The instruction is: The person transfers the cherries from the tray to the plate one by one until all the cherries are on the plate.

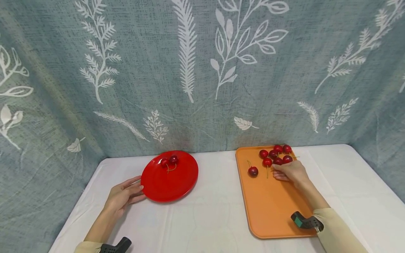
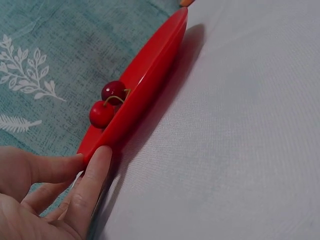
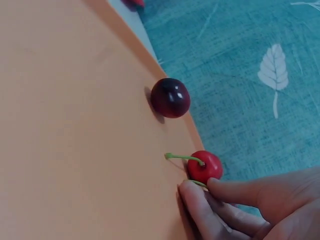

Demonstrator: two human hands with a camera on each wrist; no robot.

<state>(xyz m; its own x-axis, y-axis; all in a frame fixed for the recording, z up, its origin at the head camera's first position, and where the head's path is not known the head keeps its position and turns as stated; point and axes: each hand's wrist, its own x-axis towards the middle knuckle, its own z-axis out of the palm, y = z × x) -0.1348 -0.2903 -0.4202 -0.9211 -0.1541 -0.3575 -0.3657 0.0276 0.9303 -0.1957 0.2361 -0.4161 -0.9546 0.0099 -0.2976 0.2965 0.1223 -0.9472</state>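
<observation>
A round red plate (image 1: 169, 186) on the left bears two cherries (image 1: 173, 159) with joined-looking stems. My left hand (image 1: 124, 195) holds the plate's left rim, thumb at the edge and fingertips lower on its outer side. On the right, an orange tray (image 1: 265, 207) carries several dark and bright red cherries (image 1: 253, 171), grouped toward its far end. My right hand (image 1: 291, 173) reaches over the tray, thumb and forefinger pinched at a green cherry stem (image 3: 199, 184). Just beyond those fingertips is a bright red cherry (image 3: 206, 166); which cherry the pinched stem belongs to is partly hidden.
Both dishes stand on a white cloth-covered table (image 1: 215, 203), a stretch of cloth between them. A blue-green curtain (image 1: 202, 123) with white leaf prints hangs along the back and both sides. One darker cherry (image 3: 170, 98) lies apart from the group on the tray.
</observation>
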